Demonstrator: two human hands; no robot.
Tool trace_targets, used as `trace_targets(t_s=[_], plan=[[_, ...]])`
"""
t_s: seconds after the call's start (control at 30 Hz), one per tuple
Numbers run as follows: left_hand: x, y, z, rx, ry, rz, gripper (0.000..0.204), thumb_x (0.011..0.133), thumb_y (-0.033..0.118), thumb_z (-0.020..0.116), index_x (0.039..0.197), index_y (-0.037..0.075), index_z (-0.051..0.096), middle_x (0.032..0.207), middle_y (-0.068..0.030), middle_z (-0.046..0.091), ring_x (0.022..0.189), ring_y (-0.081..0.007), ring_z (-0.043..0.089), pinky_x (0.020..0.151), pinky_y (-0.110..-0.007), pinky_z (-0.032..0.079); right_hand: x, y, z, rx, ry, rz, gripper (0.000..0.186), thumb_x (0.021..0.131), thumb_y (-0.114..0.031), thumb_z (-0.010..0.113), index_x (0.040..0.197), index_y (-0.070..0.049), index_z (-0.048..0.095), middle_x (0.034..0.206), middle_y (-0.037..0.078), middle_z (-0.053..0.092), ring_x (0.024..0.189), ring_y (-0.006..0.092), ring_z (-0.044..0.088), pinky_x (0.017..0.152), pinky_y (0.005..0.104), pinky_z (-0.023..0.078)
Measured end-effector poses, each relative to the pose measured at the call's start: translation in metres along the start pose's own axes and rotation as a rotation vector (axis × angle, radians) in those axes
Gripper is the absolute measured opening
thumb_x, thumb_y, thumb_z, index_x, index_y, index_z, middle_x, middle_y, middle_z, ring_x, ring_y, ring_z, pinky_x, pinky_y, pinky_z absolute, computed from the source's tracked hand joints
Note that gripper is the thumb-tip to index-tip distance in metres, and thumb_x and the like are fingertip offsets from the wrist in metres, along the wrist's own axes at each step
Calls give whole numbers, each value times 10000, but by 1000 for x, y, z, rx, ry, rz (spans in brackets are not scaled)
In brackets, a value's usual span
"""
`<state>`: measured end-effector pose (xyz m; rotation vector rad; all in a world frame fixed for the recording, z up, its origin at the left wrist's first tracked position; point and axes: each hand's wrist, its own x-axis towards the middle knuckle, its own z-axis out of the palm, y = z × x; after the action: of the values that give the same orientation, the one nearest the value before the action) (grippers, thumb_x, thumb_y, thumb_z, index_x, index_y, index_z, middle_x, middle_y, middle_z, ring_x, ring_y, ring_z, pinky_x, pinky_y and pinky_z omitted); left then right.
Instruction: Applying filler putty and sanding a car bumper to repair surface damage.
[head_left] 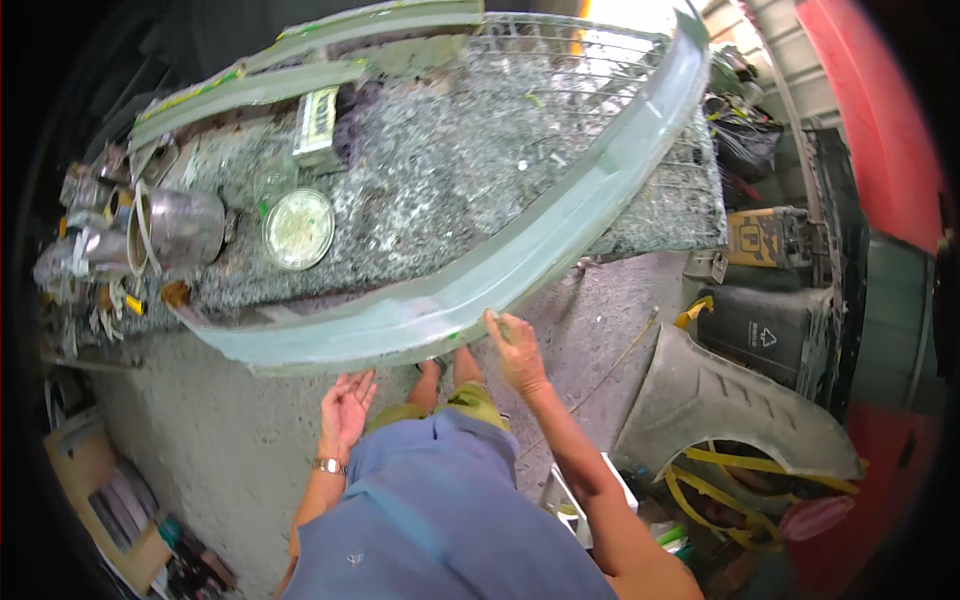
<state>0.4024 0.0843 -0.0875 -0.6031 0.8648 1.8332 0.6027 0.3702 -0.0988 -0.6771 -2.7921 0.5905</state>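
Note:
A long, curved, pale-green car body panel (440,310), apparently fibreglass, lies across the near side of the workbench (420,170). It bows toward me past the bench edge, and its right end sweeps up to the far right. My right hand (516,352) pinches its near edge, thumb on top, just right of the middle. Left of that, my left hand (344,412) is palm up with loosely bent fingers apart, holding nothing. Its fingertips come up to the panel's lower edge; whether they touch it I cannot tell. A watch (330,466) is on my left wrist.
On the bench stand a round tub (299,230), a metal pot (185,228) and a small box (317,125). Pale-green strips (250,95) lie at the back, wire mesh (600,45) at the right. Right of me are a grey car fender (725,400) and a dark bin (765,335).

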Motion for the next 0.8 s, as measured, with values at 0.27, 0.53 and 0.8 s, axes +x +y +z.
trace_targets(t_s=[0.27, 0.53, 0.8], plan=[[6, 2, 7, 65, -14, -47, 374, 841, 86, 461, 1209, 25, 480, 1272, -161, 533, 1287, -280, 452, 1063, -414, 387, 78, 139, -61, -228, 382, 353, 544, 818, 91, 487, 1354, 2, 456, 1102, 144, 523, 1030, 303, 506, 915, 410, 417], [1, -4, -18, -25, -13, -39, 367, 853, 94, 464, 1213, 25, 487, 1297, -167, 519, 1308, -281, 430, 1072, -414, 375, 5, -16, 7, 112, 262, 310, 532, 789, 64, 549, 1313, -26, 517, 1099, 138, 543, 1054, 302, 521, 916, 392, 445], [6, -38, 43, 140, -16, -132, 393, 880, 38, 453, 1267, 23, 385, 1351, -203, 456, 1297, -308, 431, 1049, -420, 390, 110, -4, -38, 292, -171, -116, 455, 735, 29, 563, 1172, -87, 620, 1076, 112, 570, 1028, 289, 547, 920, 382, 446]])
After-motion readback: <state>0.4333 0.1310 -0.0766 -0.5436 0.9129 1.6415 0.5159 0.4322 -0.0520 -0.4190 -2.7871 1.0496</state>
